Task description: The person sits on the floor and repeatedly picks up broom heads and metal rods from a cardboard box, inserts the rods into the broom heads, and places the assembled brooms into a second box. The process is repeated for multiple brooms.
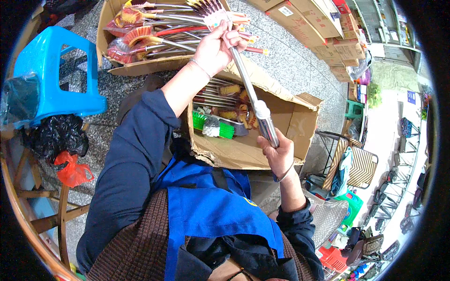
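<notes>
My left hand (213, 50) is closed around the upper end of a brush (244, 77) with a long metal handle, just below its head. A fan-shaped head with dark bristles and pale tips shows by the fingers; whether it belongs to this brush or lies in the box behind, I cannot tell. My right hand (280, 152) grips the lower end of the handle, below a whitish wrapped band. The brush slants over an open cardboard box (243, 158) holding several metal-handled brushes and bright green pieces (226, 129).
A second cardboard box (150, 65) of long-handled brushes stands beyond. To the left are a blue plastic stool (86, 100), a black bag (58, 136) and a red bag (72, 171). Stacked cartons (309, 23) and a striped folding chair (358, 164) stand at right.
</notes>
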Motion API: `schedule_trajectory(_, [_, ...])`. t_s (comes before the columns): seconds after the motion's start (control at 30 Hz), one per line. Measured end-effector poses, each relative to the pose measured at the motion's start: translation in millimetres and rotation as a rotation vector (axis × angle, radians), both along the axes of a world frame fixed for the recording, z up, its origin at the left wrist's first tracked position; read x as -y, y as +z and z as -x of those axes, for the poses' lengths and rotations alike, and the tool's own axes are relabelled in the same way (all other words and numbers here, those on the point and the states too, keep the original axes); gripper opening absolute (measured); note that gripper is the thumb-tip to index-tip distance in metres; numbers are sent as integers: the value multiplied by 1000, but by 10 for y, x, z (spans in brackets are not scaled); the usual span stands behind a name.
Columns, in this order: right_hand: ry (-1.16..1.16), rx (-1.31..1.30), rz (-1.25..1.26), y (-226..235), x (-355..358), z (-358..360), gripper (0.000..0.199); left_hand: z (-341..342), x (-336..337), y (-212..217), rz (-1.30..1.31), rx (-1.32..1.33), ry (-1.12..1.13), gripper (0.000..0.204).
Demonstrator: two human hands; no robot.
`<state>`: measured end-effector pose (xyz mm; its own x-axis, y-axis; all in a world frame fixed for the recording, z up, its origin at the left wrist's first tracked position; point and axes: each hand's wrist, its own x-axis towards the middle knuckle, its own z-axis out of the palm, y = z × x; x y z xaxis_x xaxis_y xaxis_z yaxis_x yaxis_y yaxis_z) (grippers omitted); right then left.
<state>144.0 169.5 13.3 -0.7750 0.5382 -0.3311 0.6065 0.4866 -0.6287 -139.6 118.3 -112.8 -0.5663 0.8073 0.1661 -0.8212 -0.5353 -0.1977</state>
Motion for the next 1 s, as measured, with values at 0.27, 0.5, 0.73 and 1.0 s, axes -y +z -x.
schedule_trajectory(0.27, [-136, 63, 335, 299, -249, 27, 21, -35, -37, 49, 220, 4, 162, 23])
schedule_trajectory(0.5, [-221, 95, 12, 698, -562, -165, 26, 44, 16, 88, 368, -128, 183, 32])
schedule_trajectory(0.73, [103, 124, -462, 701, -802, 517, 23, -376, -132, 9, 888, -1049, -52, 28])
schedule_trajectory(1.0, [404, 73, -820, 408, -797, 1625, 25, -423, -90, -73, 1120, -1698, 283, 17])
